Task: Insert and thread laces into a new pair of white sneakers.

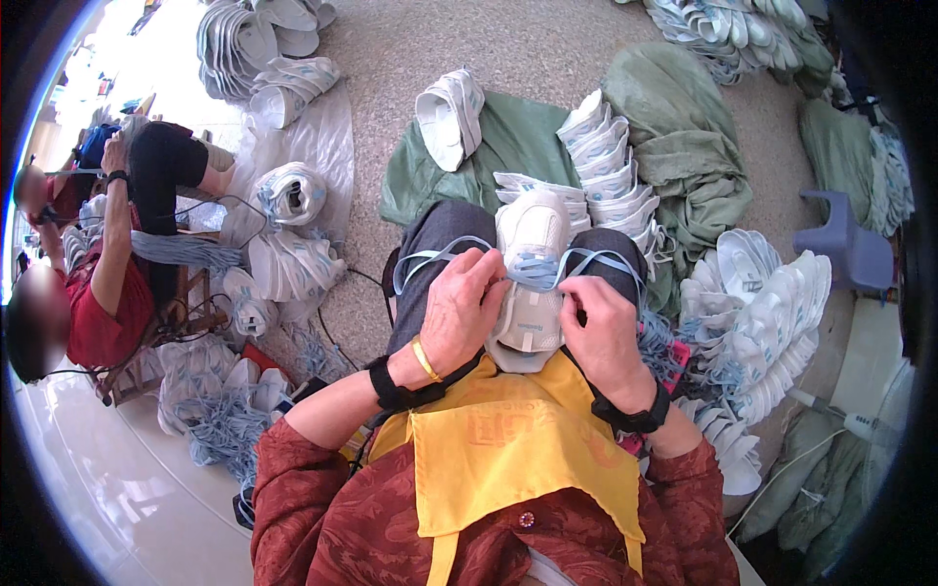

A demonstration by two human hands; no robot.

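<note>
A white shoe upper [528, 322] lies between my knees, its toe pointing away from me. Pale blue shoelace [535, 271] crosses its lower eyelets, and a loose loop trails off on each side over my dark trousers. At the left row of eyelets, my left hand [467, 305] has its thumb and fingertips pinched on the lace. On the opposite side my right hand [604, 327] is closed, thumb and forefinger together on the lace beside the shoe. Both hands touch or nearly touch the upper's edges.
Stacked white uppers [611, 166] stand ahead on green cloth [528, 132]. More uppers [757, 322] are piled at right near a blue-grey stool [848, 239]. Bundled blue laces [230, 425] lie at left, where a person in red [98, 293] sits. A yellow apron [518, 449] covers my lap.
</note>
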